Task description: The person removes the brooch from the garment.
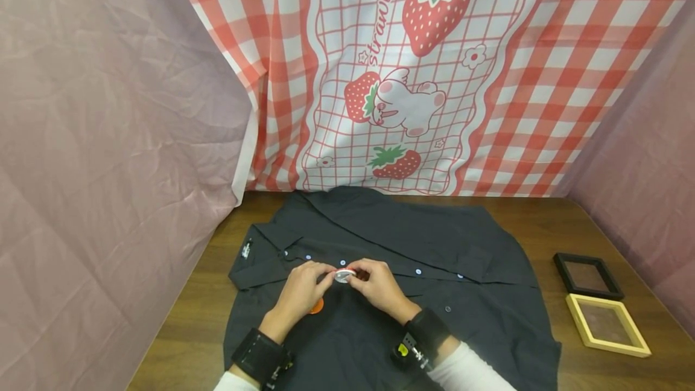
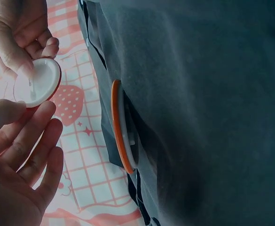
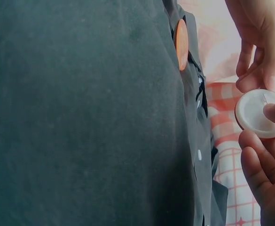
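Both hands hold a round pin-back badge point(image 1: 344, 276) above a dark button-up shirt point(image 1: 369, 343); its white back and red rim show in the left wrist view. My left hand point(image 1: 304, 288) pinches the badge's edge between thumb and fingers. Opposite it, my right hand point(image 1: 380, 288) grips the other side, the thumb lying on the back by the pin point(image 3: 265, 99). An orange-rimmed badge point(image 2: 118, 127) sits on the shirt front, partly hidden by the left hand in the head view.
The shirt lies spread on a brown wooden table point(image 1: 190, 318). At the right are a black frame point(image 1: 564, 270) and a pale yellow frame point(image 1: 583, 324). A red-checked strawberry cloth point(image 1: 505, 107) hangs behind, with pinkish curtains point(image 1: 119, 137) at both sides.
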`<state>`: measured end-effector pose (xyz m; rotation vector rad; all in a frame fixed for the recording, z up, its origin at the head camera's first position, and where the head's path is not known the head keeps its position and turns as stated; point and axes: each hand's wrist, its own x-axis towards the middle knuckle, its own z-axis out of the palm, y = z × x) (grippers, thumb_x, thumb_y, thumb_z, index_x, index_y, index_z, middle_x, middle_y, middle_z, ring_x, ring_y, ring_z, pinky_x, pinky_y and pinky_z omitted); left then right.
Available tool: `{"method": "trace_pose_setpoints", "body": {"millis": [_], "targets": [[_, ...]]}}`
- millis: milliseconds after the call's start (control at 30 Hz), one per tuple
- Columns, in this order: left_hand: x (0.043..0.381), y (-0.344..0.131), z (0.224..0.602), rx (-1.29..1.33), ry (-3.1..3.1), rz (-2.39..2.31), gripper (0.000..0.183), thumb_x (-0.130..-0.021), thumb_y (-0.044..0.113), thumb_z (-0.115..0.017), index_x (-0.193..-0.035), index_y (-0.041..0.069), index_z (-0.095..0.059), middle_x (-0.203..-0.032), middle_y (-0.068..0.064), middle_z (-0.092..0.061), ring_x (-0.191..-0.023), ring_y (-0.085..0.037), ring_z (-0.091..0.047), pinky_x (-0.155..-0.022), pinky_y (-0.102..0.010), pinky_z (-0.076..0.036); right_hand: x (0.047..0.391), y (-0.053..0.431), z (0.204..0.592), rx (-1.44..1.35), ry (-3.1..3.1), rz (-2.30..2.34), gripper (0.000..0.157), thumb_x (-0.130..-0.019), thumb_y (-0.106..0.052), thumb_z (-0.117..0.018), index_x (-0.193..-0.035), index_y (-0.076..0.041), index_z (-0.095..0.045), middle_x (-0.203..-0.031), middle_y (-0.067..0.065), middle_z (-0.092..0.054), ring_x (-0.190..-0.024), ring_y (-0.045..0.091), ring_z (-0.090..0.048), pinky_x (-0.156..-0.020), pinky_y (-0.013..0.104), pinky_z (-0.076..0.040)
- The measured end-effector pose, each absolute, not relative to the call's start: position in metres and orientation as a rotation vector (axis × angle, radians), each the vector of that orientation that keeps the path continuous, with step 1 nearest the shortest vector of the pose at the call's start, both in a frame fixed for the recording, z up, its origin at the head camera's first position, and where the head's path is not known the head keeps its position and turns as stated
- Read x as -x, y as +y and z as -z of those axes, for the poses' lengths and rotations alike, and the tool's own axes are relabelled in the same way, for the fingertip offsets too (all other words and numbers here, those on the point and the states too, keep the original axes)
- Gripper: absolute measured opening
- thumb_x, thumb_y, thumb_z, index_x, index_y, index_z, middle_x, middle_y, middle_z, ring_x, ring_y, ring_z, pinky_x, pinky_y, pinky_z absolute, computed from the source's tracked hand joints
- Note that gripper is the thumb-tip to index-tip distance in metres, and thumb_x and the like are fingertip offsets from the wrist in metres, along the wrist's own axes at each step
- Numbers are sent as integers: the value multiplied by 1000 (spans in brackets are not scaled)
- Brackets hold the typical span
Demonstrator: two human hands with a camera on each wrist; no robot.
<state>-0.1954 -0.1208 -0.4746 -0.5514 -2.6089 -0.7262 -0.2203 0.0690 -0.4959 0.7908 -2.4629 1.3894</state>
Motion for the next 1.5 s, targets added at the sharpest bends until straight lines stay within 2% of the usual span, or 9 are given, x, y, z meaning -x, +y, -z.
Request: {"method": "trace_pose_setpoints", "body": {"millis": [300, 667, 900, 1267, 1367, 1500], "targets": [[195, -120, 476, 577, -2589, 673, 5, -82, 14, -75, -86, 13, -78, -81, 1, -75, -75, -15, -68, -68, -32, -54, 217, 68, 497, -850, -2433, -1276, 8, -81, -1, -72, -87, -6, -72, -75, 1, -65, -63, -1, -51, -56, 16, -47], [196, -120, 476, 605, -2594, 667, 4, -83, 16, -74, -84, 14, -78, -79, 3, -74, -70, -12, -65, -63, -27, -52, 215, 66, 498, -829, -2437, -1174, 6, -81, -3, -71, -86, -6, -71, -74, 0, -65, -62, 1, -51, -55, 16, -44], [196, -120, 474, 573, -2591, 687, 5, -83, 18, -74, -85, 15, -78, -80, 4, -74, -73, -13, -67, -65, -29, -53, 215, 65, 499, -827, -2411, -1175, 4, -85, -7, -71, -88, -5, -72, -75, 0, -64, -63, 1, -52, -55, 16, -45], [197, -120, 475, 561, -2620, 689, 5, -83, 15, -74, -86, 14, -77, -81, 2, -74, -73, -15, -67, -66, -31, -53, 218, 67, 501, -834, -2383, -1237, 9, -81, -2, -74, -88, -7, -73, -76, 1, -66, -63, -1, -52, -55, 15, -47], [197, -120, 475, 552, -2627, 713, 6, -84, 15, -73, -87, 14, -77, -81, 2, -75, -68, -11, -65, -62, -28, -51, 218, 67, 500, -831, -2394, -1245, 9, -81, -2, -74, -89, -6, -73, -77, 1, -67, -64, -1, -52, -56, 16, -47], [197, -121, 476, 534, -2642, 747, 7, -85, 17, -72, -88, 14, -77, -78, 3, -74, -57, -5, -53, -53, -19, -43, 217, 67, 499, -827, -2412, -1248, 9, -82, -2, -74, -89, -6, -73, -77, 1, -67, -64, 0, -53, -56, 16, -47]]}}
